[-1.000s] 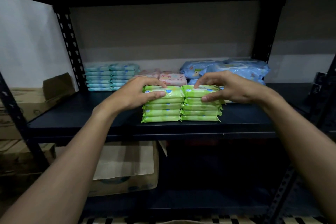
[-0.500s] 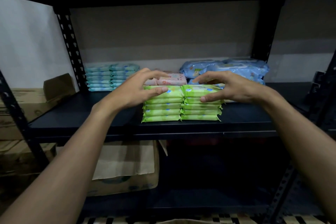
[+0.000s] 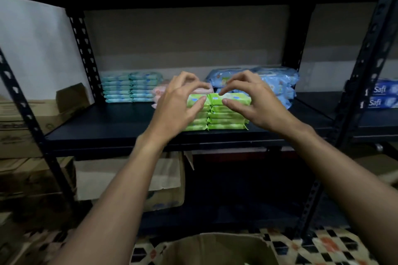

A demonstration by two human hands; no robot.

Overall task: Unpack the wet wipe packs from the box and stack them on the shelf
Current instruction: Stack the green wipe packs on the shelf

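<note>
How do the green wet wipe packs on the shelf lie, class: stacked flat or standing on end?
Stacked flat: the green wet wipe packs form two side-by-side piles on the shelf, each pack lying on the one below.

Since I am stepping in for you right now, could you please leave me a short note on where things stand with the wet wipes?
Left hand: fingers loosely curled, holding nothing, in front of the green wipe packs.
Right hand: likewise, thumb near the top pack; contact unclear.
Packs: two stacks side by side near the front edge of the shelf.
Done: both stacks sit on the shelf.
Left: the box below is open, contents out of view; check it for more.
</note>
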